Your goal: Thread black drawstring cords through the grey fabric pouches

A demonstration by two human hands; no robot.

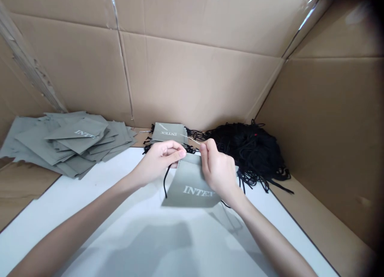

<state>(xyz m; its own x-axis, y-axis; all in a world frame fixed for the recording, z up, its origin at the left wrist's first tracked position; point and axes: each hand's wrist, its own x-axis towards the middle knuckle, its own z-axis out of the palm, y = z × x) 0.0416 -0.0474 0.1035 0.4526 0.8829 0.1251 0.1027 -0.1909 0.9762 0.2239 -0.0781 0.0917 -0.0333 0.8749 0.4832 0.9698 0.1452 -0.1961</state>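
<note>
A grey pouch printed INTEX in white is held up over the white table, its printed face toward me. My left hand is closed in a pinch at the pouch's upper left corner, and a black cord hangs just below those fingers. My right hand is closed in front of the pouch's upper right part, gripping a thin metal wire that points up and left. More black cord shows at the pouch's right side. The fingers hide much of the pouch's top edge.
Loose grey pouches lie heaped at the left. A neat stack of pouches with black cords stands behind my hands. Right of it is a tangled pile of black cords. Cardboard walls enclose the white table.
</note>
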